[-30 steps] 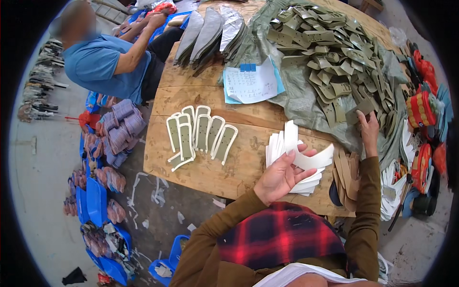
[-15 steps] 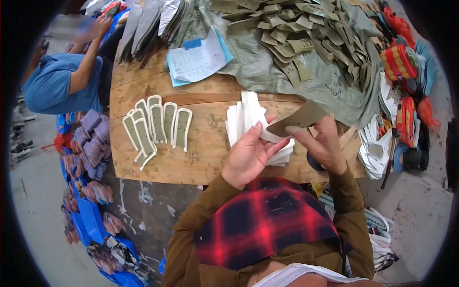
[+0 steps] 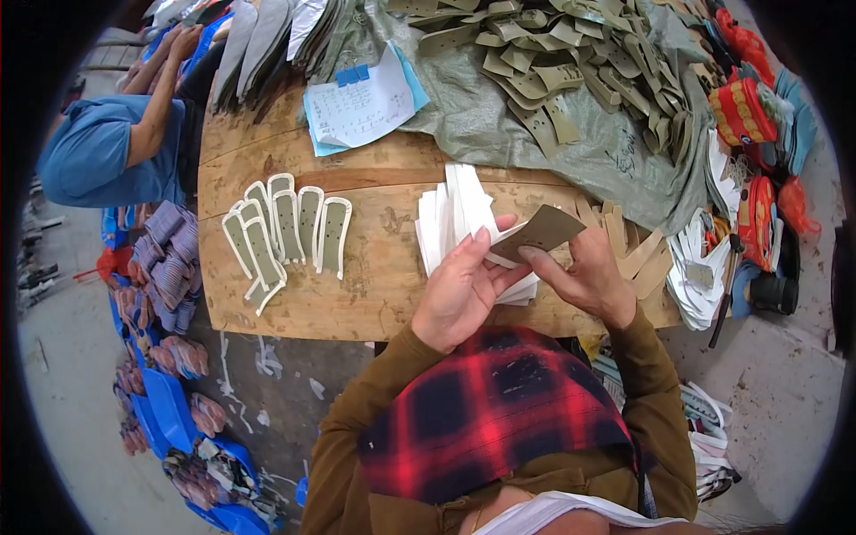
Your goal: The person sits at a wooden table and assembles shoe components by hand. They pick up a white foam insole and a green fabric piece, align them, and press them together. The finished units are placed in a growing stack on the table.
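Wooden bench (image 3: 357, 303) carried five white-edged pieces (image 3: 287, 230) at its left. Left hand (image 3: 464, 290) pinched a fan of white strips (image 3: 459, 218); right hand (image 3: 593, 281) pinched an olive piece (image 3: 539, 230) against it, just above the bench. Loose grips could likely let the strips slide apart, misaligning the olive piece.

Worn wooden table (image 3: 357, 303), stained concrete floor (image 3: 80, 428) — daylight

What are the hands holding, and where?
The right hand pinches an olive cut piece by its lower edge; the left hand grips white strips near their lower ends.
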The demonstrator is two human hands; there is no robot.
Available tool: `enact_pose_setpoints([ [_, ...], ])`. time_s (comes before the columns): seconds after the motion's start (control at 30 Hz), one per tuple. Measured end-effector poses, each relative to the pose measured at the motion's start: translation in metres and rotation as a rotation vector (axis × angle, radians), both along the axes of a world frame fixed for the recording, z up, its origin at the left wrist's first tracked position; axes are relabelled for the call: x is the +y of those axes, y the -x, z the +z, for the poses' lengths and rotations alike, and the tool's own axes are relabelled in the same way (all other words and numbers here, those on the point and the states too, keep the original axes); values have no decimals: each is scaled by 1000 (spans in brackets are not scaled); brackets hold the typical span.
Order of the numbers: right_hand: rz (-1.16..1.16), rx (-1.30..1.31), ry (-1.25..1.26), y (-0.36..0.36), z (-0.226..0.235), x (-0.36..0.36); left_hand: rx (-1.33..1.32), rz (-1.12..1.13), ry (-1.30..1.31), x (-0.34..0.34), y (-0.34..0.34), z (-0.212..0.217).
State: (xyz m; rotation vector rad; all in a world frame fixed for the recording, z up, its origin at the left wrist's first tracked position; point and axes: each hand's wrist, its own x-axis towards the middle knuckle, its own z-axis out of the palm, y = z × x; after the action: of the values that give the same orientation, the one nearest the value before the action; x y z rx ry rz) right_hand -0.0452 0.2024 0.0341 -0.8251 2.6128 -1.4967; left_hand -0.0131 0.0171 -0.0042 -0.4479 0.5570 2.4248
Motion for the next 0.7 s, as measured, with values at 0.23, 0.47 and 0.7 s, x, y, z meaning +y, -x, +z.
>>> enact_pose_setpoints([
  [0.23, -10, 129, -22, -1, -9, 1, 58, -3, 22, 0, 0, 3],
  [0.47, 1, 332, -127, -15, -9, 0, 413, -60, 572, -18, 22, 15],
  [0.7, -3, 413, -302, -29, 6, -9, 980, -9, 1336, -31, 26, 46],
])
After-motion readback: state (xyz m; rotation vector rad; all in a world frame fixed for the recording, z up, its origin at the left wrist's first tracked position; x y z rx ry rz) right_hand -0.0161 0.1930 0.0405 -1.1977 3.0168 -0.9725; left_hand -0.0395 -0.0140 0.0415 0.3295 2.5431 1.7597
